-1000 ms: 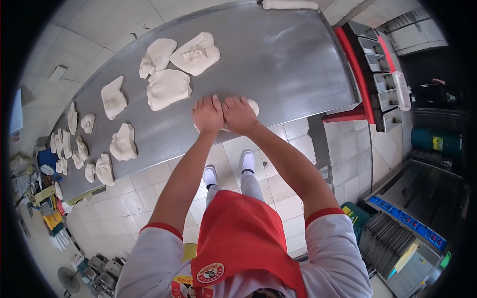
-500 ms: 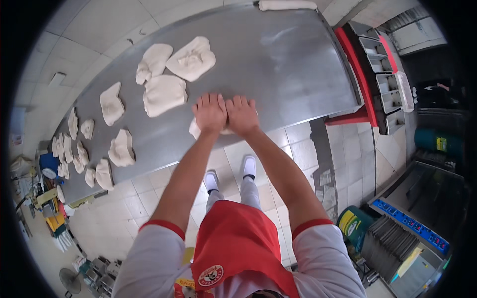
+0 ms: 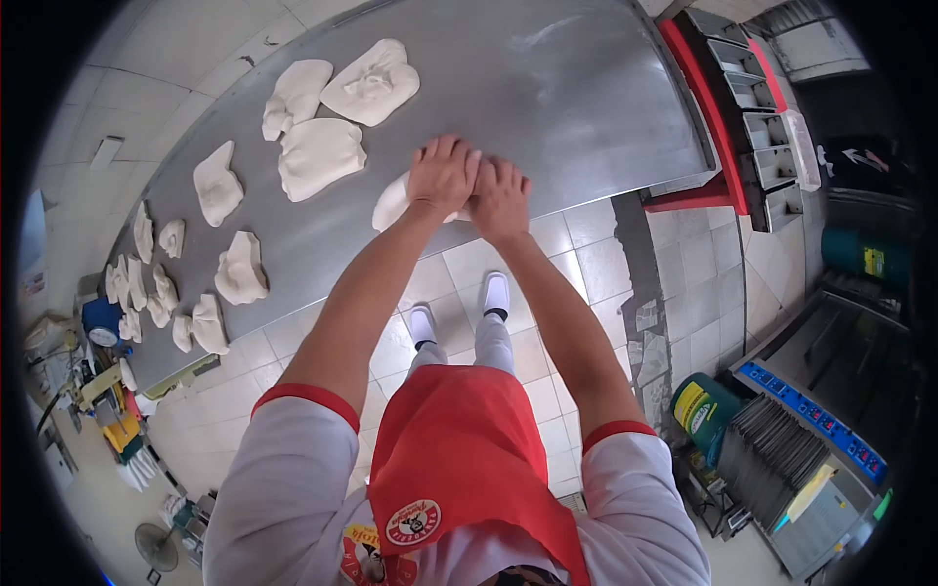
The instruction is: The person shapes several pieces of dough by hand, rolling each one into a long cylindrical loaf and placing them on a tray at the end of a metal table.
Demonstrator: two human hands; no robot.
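A pale piece of dough (image 3: pixel 391 203) lies near the front edge of a grey metal table (image 3: pixel 547 127). My left hand (image 3: pixel 442 178) presses down on it, fingers bent over its far side. Close beside it, my right hand (image 3: pixel 501 200) bears on the dough's right part with its fingers curled. Both hands cover most of the piece; only its left end and a bit of the near side show. Left of my hands rest three larger flattened dough pieces: a folded one (image 3: pixel 320 158), a lumpy one (image 3: pixel 371 83) and a narrower one (image 3: pixel 295 96).
Several smaller dough pieces (image 3: pixel 240 269) are spread over the table's left part. At the far left stands a blue scale (image 3: pixel 102 320). Beyond the right end is a red-framed rack (image 3: pixel 703 117) with metal pans. A green bucket (image 3: pixel 702 415) stands on the tiled floor, lower right.
My hands have shifted to the right and farther over the dough, and more of its left end shows. The whole view has moved slightly; the other dough pieces lie as before.
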